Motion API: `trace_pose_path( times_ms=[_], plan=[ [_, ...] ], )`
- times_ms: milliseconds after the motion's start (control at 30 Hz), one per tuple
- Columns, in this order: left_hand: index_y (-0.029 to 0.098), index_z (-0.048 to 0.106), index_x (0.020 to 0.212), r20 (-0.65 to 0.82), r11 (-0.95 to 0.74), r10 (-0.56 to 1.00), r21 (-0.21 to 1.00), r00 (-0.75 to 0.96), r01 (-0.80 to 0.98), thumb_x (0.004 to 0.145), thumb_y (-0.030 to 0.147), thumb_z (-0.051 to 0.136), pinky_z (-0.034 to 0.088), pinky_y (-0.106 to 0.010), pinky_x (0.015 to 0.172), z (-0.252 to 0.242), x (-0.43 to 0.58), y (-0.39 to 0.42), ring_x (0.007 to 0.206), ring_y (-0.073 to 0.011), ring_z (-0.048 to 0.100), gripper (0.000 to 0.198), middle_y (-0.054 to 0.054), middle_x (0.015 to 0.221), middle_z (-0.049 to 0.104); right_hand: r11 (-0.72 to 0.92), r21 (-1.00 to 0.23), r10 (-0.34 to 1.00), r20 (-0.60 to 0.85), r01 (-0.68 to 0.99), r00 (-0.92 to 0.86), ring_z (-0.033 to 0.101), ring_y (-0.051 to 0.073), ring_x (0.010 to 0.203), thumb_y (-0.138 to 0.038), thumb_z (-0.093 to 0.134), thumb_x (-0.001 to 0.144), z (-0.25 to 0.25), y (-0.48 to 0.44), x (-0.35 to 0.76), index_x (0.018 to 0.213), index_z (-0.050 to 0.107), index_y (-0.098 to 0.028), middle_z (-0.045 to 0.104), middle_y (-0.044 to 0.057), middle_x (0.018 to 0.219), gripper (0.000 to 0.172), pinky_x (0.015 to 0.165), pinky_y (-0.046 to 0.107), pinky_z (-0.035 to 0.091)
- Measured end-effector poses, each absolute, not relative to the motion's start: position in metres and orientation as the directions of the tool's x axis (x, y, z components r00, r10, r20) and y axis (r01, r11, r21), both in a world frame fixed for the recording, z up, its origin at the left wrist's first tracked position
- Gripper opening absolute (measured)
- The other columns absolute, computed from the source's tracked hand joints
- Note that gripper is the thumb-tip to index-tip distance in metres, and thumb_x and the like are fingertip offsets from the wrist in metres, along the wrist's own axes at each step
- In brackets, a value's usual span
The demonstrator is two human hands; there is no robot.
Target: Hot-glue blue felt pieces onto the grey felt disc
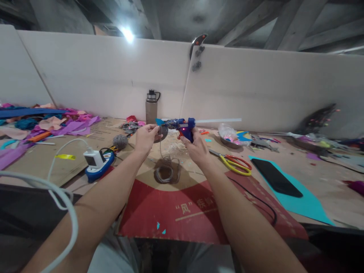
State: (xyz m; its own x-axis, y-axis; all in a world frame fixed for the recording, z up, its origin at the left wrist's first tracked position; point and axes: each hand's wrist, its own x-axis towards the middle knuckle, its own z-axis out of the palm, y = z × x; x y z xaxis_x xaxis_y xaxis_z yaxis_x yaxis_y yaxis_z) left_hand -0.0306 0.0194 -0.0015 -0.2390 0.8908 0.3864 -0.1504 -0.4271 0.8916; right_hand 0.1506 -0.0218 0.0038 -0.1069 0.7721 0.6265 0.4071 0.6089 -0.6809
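My right hand (197, 147) is wrapped round the handle of a blue hot glue gun (186, 129), whose small red light glows. A long white glue stick (218, 120) sticks out of its back. The gun's nozzle points left, at my left hand (146, 139), whose fingers are closed on a dark grey rounded piece (162, 135). By those fingertips and the nozzle shows a small bright blue piece (159, 121); whether it is joined to the grey one I cannot tell. Grey cord hangs below my left fingers to a loose coil (165, 173) on the cardboard.
Yellow-and-red-handled scissors (234, 165) and a black phone (275, 177) on turquoise sheet (309, 206) lie right. Left are a blue power strip (99, 168) with white charger, a grey yarn ball (120, 141) and fabric scraps (51, 123). A bottle (151, 108) stands behind; a bowl (230, 142) is back right.
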Motion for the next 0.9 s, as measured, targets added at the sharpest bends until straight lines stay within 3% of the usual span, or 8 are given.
trace_pose_path(
  times_ms=[200,400,900],
  plan=[
    [0.011,0.064,0.072,0.408,-0.440,0.881,0.893,-0.240,-0.096,0.069,0.025,0.065,0.056,-0.027,0.059,-0.0035,-0.0311,0.0212,0.054,-0.0105,0.060,0.014,-0.001,0.061,0.062,0.637,-0.626,0.730,0.677,0.449,-0.092,0.056,0.020,0.097,-0.027,0.046,0.081,0.0023,-0.0229,0.1463,0.121,0.047,-0.017,0.060,0.010,0.110,0.041,0.089,0.036,0.041],
    [0.011,0.065,0.071,0.431,-0.465,0.864,0.881,-0.262,-0.086,0.068,0.028,0.067,0.055,-0.026,0.059,-0.0022,-0.0309,0.0192,0.054,-0.0104,0.059,0.017,-0.002,0.061,0.061,0.529,-0.632,0.784,0.620,0.566,-0.040,0.057,0.023,0.095,-0.028,0.047,0.081,0.0040,-0.0253,0.1464,0.126,0.044,-0.021,0.062,0.009,0.107,0.046,0.086,0.038,0.043],
    [0.011,0.065,0.071,0.449,-0.479,0.855,0.875,-0.262,-0.065,0.068,0.029,0.066,0.055,-0.027,0.059,0.0003,-0.0301,0.0163,0.054,-0.0100,0.058,0.019,-0.002,0.062,0.061,0.555,-0.622,0.763,0.645,0.552,-0.041,0.055,0.022,0.104,-0.028,0.046,0.082,0.0053,-0.0256,0.1484,0.132,0.038,-0.022,0.058,0.009,0.117,0.051,0.090,0.036,0.041]
  ],
)
